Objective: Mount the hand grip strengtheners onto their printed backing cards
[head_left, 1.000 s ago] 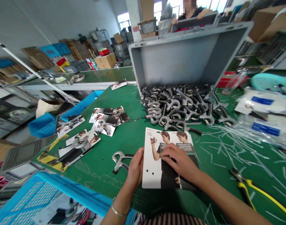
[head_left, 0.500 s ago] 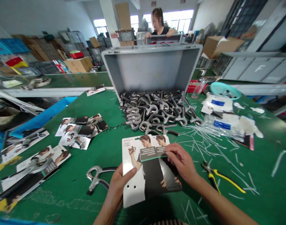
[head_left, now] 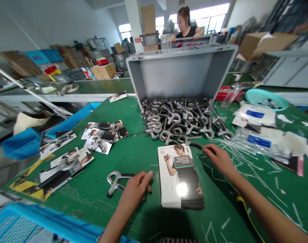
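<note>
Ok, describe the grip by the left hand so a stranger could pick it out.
A tipped grey crate stands on a green table. Toward the near edge, the person's left hand partly hides a grey-and-black spring grip. It lies by itself, apart from the heap of grips at the crate and those on printed cards.

On your green counter (head_left: 144, 155), a stack of black-and-white printed cards (head_left: 180, 177) lies near the front edge, grey-and-black spring grips (head_left: 179, 118) heaped behind.

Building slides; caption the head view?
Left hand beside the card stack, right hand near piled grips.
</note>
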`<state>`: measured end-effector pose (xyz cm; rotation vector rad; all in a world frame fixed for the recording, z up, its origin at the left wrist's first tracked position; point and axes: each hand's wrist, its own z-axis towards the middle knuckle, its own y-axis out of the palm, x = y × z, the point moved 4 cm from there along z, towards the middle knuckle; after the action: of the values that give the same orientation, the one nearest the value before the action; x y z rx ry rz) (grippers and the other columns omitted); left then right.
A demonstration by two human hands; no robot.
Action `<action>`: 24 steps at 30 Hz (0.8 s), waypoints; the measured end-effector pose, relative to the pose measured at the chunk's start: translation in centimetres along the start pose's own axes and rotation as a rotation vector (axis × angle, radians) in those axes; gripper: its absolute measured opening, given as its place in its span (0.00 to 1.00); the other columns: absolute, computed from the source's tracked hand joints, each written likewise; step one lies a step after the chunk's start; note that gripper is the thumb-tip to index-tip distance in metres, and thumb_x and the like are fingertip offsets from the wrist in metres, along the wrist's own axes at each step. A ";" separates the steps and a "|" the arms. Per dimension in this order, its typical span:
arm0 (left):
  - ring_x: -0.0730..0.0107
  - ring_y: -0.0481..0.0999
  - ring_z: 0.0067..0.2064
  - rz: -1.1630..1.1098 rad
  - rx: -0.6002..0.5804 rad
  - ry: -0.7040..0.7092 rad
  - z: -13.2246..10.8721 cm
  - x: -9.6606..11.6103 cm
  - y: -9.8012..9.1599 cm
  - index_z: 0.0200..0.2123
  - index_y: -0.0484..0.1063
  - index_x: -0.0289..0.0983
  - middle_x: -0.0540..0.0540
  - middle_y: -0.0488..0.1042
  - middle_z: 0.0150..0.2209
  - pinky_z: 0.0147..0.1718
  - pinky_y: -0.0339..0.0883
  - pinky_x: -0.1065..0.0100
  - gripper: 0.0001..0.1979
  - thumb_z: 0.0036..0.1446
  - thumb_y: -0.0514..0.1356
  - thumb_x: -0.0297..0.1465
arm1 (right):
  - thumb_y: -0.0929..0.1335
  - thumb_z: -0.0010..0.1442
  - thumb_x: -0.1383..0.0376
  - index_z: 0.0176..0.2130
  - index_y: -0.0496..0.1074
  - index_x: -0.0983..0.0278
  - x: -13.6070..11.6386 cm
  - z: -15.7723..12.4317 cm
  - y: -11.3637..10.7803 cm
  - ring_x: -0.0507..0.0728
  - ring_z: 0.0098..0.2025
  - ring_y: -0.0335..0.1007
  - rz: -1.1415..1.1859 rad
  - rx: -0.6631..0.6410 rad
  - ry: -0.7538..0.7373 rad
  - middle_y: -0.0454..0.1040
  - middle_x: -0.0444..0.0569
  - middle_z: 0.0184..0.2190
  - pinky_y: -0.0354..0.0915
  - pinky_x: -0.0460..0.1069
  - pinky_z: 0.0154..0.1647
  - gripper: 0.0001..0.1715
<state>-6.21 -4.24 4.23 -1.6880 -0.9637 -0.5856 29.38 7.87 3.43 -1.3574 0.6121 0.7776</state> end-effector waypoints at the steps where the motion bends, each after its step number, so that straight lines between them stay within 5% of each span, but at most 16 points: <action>1: 0.66 0.72 0.22 0.103 0.127 -0.044 -0.9 -1.5 -1.5 0.32 0.71 0.39 0.48 0.76 0.24 0.24 0.60 0.70 0.23 0.62 0.50 0.51 | 0.65 0.62 0.53 0.41 0.74 0.61 -0.2 0.0 0.2 0.57 0.28 0.71 0.017 -0.020 0.001 0.77 0.48 0.31 0.67 0.52 0.32 0.16; 4: 0.57 0.77 0.30 0.426 0.318 -0.253 -3.6 -6.2 -4.5 0.31 0.70 0.40 0.45 0.75 0.25 0.30 0.61 0.66 0.19 0.61 0.52 0.48 | 0.63 0.64 0.52 0.44 0.72 0.61 -1.6 -0.7 1.1 0.56 0.26 0.70 0.085 -0.101 0.000 0.77 0.47 0.29 0.66 0.51 0.29 0.17; 7: 0.51 0.79 0.33 0.483 0.252 -0.391 -4.3 -8.9 -4.6 0.29 0.69 0.40 0.41 0.76 0.25 0.32 0.62 0.63 0.19 0.60 0.52 0.48 | 0.63 0.66 0.52 0.45 0.71 0.61 -4.1 -1.7 2.5 0.55 0.25 0.69 0.109 -0.129 -0.046 0.75 0.46 0.28 0.64 0.50 0.29 0.17; 10: 0.53 0.78 0.30 0.310 0.244 -0.405 -2.6 -9.4 -4.1 0.26 0.67 0.40 0.43 0.74 0.21 0.31 0.63 0.63 0.22 0.58 0.52 0.51 | 0.63 0.66 0.54 0.45 0.71 0.60 -7.3 -2.5 4.0 0.56 0.29 0.71 0.101 -0.099 -0.123 0.75 0.45 0.29 0.65 0.50 0.33 0.15; 14: 0.67 0.71 0.18 0.002 0.239 -0.351 0.5 -9.1 -4.4 0.26 0.64 0.39 0.49 0.73 0.19 0.22 0.62 0.68 0.16 0.54 0.57 0.45 | 0.63 0.67 0.58 0.44 0.71 0.59 -11.3 -3.5 5.6 0.57 0.34 0.73 0.102 -0.157 -0.245 0.77 0.45 0.33 0.65 0.51 0.40 0.11; 18: 0.74 0.67 0.16 -0.127 0.199 -0.263 0.7 -8.1 -5.2 0.28 0.62 0.38 0.50 0.74 0.22 0.17 0.58 0.72 0.16 0.55 0.56 0.45 | 0.64 0.67 0.58 0.43 0.72 0.58 -13.2 -4.9 5.8 0.55 0.32 0.72 0.151 -0.251 -0.269 0.77 0.43 0.31 0.64 0.49 0.38 0.09; 24: 0.79 0.65 0.14 -0.530 -0.053 0.004 -2.3 -1.2 -3.0 0.31 0.61 0.38 0.53 0.72 0.21 0.14 0.54 0.77 0.18 0.57 0.57 0.47 | 0.63 0.67 0.53 0.39 0.65 0.61 -14.5 -6.6 6.8 0.47 0.17 0.55 0.570 -0.541 -0.007 0.78 0.46 0.33 0.51 0.44 0.17 0.14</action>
<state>-9.13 -6.40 5.67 -1.4719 -1.4151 -0.9654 15.46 -0.33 9.71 -1.6867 0.8359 1.4865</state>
